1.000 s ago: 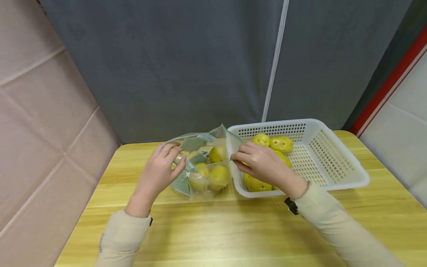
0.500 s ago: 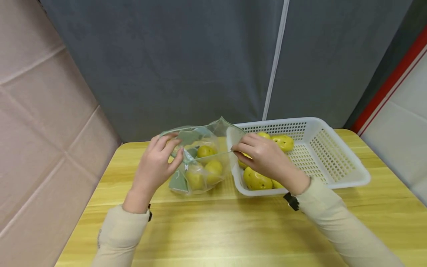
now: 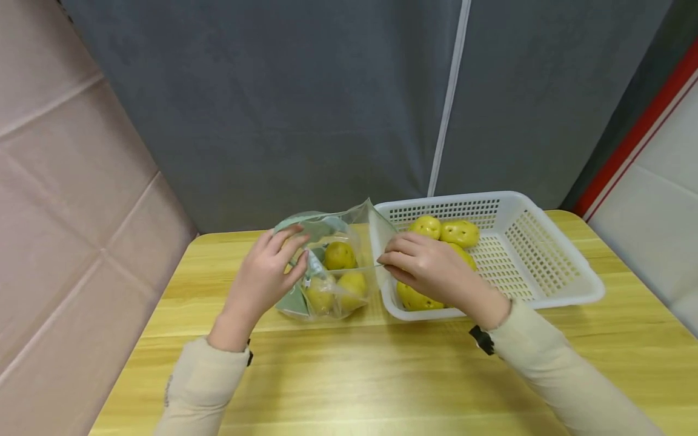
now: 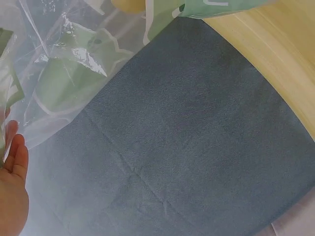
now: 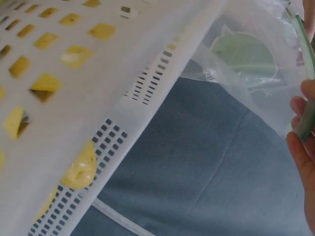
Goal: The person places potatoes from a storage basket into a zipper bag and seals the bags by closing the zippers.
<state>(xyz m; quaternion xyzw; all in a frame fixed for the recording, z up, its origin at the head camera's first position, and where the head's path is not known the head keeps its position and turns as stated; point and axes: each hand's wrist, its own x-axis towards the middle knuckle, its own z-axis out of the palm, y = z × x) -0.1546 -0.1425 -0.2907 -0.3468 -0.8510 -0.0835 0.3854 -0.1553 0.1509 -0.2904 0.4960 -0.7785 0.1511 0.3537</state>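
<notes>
1. The right hand (image 3: 425, 260) is pinching the right edge of the bag (image 3: 294, 301).
2. The left hand (image 3: 267, 266) is curling its fingers and thumb round the bag's left rim.
3. Between them the bag's mouth is gaping; three potatoes (image 3: 340, 255) are showing inside.
4. The bag is sitting on the worktop (image 3: 349, 369), just beside the basket (image 3: 591, 284).
5. The basket is holding more potatoes (image 3: 460, 233), mostly at its left end.
</notes>
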